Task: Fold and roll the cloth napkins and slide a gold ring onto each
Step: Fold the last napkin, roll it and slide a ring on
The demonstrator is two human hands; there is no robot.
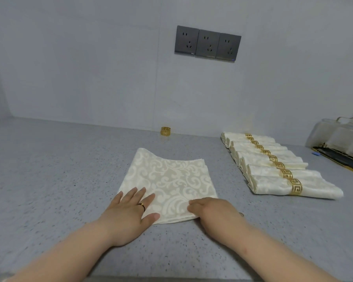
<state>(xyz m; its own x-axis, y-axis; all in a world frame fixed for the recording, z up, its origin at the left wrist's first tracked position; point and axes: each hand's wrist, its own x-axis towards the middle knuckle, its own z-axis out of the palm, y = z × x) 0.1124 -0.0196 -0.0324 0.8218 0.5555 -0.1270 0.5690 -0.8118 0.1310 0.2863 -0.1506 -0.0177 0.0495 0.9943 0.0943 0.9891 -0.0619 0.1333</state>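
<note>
The folded napkin [171,180], likely soft, light and a bit slippery, is laid flat on the desk [49,180], pressed down by the flat, straight-fingered left grip [128,210] and pinched at its near edge, where it is best held, by the curled right grip [212,210].

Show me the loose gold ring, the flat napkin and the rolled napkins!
loose gold ring [166,131]: head view, front of its band.
flat napkin [171,176]: head view, middle of its patterned top.
rolled napkins [273,186]: head view, cloth of the nearest roll, left of its ring.
</note>
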